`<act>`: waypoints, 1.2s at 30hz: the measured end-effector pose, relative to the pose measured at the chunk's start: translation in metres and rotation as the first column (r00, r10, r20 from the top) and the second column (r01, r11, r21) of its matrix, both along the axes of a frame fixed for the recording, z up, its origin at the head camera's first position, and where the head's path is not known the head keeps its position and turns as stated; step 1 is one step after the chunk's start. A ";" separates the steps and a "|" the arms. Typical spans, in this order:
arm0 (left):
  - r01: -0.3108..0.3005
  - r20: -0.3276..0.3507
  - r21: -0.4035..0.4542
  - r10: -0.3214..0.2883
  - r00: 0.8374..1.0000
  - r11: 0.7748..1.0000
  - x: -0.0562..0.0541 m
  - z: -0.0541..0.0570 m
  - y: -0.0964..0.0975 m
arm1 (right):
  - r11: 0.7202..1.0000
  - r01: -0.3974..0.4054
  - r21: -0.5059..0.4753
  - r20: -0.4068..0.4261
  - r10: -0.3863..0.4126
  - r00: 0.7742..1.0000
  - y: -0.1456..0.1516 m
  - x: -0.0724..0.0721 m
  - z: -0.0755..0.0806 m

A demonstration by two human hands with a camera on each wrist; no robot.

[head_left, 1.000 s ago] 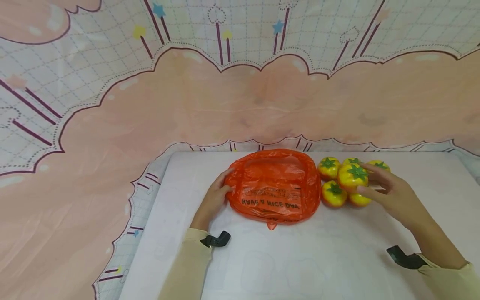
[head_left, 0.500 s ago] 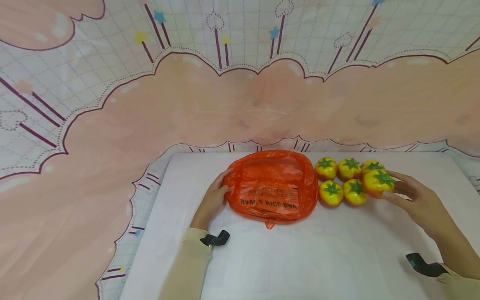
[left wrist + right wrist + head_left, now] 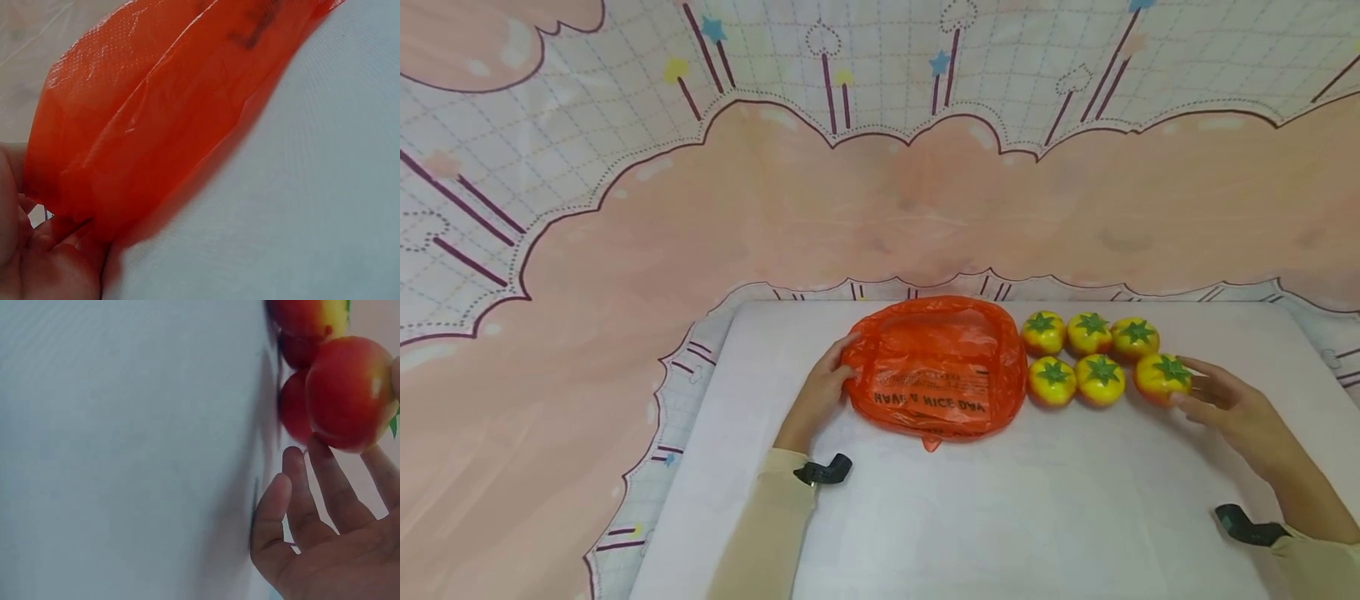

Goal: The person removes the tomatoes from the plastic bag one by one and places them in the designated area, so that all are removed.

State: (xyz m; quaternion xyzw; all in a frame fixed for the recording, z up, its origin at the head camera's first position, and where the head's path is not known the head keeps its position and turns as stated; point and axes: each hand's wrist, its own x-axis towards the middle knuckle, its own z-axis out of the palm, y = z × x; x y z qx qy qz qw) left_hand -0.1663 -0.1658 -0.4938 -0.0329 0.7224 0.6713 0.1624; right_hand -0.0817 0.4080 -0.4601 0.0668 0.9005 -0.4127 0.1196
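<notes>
At the left edge of a red-orange plastic bag (image 3: 932, 367), my left hand (image 3: 815, 398) grips the film between thumb and fingers. The bag lies spread on the table, with printed lettering upside down in the head view. My right hand (image 3: 1243, 417) pinches a yellow-red toy tomato (image 3: 1162, 379) with a green star-shaped top. In the right wrist view this tomato (image 3: 347, 394) sits at the fingertips, its underside red. Whether it touches the table cannot be told. Several matching tomatoes (image 3: 1100, 380) stand in two rows between the bag and my right hand.
A white table (image 3: 985, 517) carries everything, its back edge just behind the bag and tomatoes. Patterned pink and white cloth (image 3: 850, 208) hangs behind it and down its left side. Each wrist wears a black camera mount (image 3: 823, 471).
My right hand has carried the tomato from above the group to the right, then lowered it to the front row's right end. The left hand stays on the bag.
</notes>
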 end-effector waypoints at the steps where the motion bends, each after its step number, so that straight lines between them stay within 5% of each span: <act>1: -0.002 0.003 0.003 0.002 1.000 1.000 0.000 0.000 0.000 | 1.000 -0.007 0.008 0.001 0.007 1.000 0.001 0.000 -0.001; 36: -0.013 -0.011 0.004 0.013 1.000 1.000 0.000 -0.001 0.000 | 0.995 -0.099 -0.016 0.113 0.101 0.988 0.000 -0.008 0.000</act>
